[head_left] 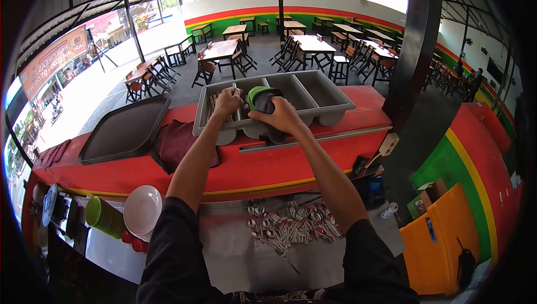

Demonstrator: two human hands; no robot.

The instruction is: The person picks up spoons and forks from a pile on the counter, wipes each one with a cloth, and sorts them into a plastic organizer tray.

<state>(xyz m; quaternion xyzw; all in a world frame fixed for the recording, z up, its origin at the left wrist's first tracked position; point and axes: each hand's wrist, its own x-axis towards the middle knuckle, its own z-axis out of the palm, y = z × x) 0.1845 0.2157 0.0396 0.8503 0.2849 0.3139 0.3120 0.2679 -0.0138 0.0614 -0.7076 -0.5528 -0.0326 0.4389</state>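
A grey compartment tray [330, 115] stands on the red counter [251, 165]. My left hand [228, 102] is closed over its left compartments, with the fingers round something too small to make out. Some cutlery [212, 106] lies in the leftmost compartment. My right hand [279, 116] grips a dark cloth [272, 134] beside a green item [260, 95], over the second and third compartments. The two right compartments hold nothing that I can see. Below, a pile of forks and spoons [293, 223] is spread on the metal worktop [224, 237].
Dark stacked trays [124, 130] and a maroon cloth [182, 146] are left of the compartment tray. Green bowls [103, 217], white plates [143, 210] and red cups [134, 242] stand lower left. A black post [411, 52] rises at right, above a can [389, 210] and orange container [442, 242].
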